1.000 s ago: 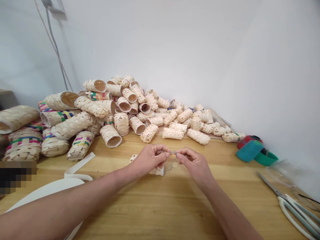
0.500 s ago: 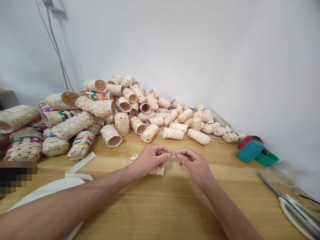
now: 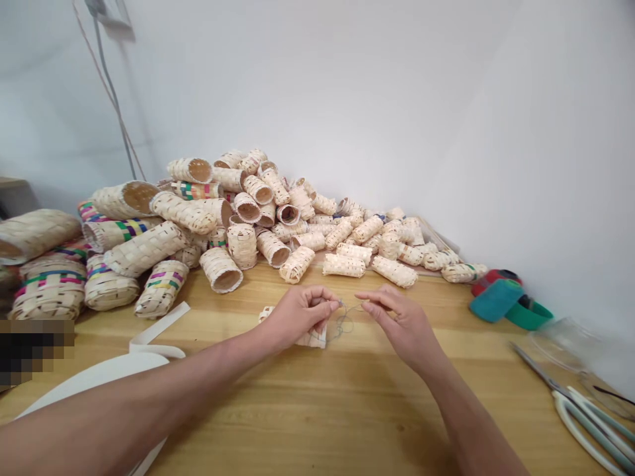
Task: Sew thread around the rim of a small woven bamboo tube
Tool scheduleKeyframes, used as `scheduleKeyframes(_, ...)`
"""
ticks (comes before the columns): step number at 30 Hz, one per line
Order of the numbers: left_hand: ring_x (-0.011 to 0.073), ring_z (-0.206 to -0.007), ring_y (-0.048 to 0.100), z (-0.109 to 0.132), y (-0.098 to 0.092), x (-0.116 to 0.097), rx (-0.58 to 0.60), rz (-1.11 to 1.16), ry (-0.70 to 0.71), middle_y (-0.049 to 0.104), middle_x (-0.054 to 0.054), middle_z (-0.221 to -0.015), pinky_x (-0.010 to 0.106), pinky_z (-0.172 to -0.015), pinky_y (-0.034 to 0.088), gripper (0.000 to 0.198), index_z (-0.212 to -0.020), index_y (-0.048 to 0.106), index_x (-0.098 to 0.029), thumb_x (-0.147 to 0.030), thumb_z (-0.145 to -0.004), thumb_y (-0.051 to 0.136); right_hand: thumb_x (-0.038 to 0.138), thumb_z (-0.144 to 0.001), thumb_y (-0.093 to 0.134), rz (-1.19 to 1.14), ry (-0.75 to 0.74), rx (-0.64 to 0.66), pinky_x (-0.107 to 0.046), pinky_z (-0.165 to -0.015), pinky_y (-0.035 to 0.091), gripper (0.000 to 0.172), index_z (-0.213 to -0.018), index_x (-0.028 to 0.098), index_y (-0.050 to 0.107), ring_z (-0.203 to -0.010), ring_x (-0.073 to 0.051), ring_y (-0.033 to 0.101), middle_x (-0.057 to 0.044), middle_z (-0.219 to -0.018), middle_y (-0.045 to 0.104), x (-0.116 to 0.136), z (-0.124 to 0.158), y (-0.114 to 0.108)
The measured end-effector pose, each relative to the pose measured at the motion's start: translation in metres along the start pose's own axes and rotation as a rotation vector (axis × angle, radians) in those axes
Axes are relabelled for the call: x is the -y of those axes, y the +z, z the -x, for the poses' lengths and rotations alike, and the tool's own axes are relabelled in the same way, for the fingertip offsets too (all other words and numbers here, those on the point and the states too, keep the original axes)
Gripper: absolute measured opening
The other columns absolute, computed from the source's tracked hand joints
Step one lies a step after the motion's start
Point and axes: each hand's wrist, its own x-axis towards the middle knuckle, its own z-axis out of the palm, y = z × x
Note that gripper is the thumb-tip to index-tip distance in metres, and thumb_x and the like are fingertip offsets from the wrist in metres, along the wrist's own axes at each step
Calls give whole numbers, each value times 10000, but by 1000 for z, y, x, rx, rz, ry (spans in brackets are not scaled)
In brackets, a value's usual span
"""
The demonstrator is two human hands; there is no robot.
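Observation:
My left hand [image 3: 305, 314] is closed in a pinch on a thin grey thread [image 3: 342, 325], which hangs in loose loops between my hands. My right hand [image 3: 399, 324] is a little way to the right, with thumb and index finger close together on a fine strand of it. Whether a needle is there is too small to tell. Beneath and behind my left hand lies a small woven tube basket [image 3: 317, 338], mostly hidden by the hand and wrist. The thread seems to run down to its open end.
A heap of woven tube baskets [image 3: 248, 207] covers the table's back against the wall. White strip material [image 3: 159, 327] lies at left under my forearm. On the right are scissors [image 3: 570, 396], blue, red and green rolls [image 3: 497, 299] and a clear plastic piece [image 3: 565, 344].
My right hand has moved right, away from my left hand, so a gap with thread now shows between the fingertips. My left hand has stayed in place.

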Motion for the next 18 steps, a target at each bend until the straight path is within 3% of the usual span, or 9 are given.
scheduleKeyframes(7, 56, -403, 374, 0, 0, -2, 9, -49, -12, 485, -56, -438, 168, -421, 274, 267, -757, 605, -122, -387, -733, 605, 247, -881, 549, -100, -75, 31, -271, -653, 436, 176, -974, 227, 698, -731, -162, 558, -22, -752, 603, 4, 3, 12)
scheduleKeyframes(18, 57, -408, 378, 1, 0, -2, 20, -45, -24, 483, -57, -442, 166, -423, 278, 290, -755, 615, -126, -415, -731, 611, 256, -896, 531, -105, -83, 37, -275, -650, 433, 195, -1005, 238, 692, -726, -160, 546, -21, -743, 577, 2, 3, 13)
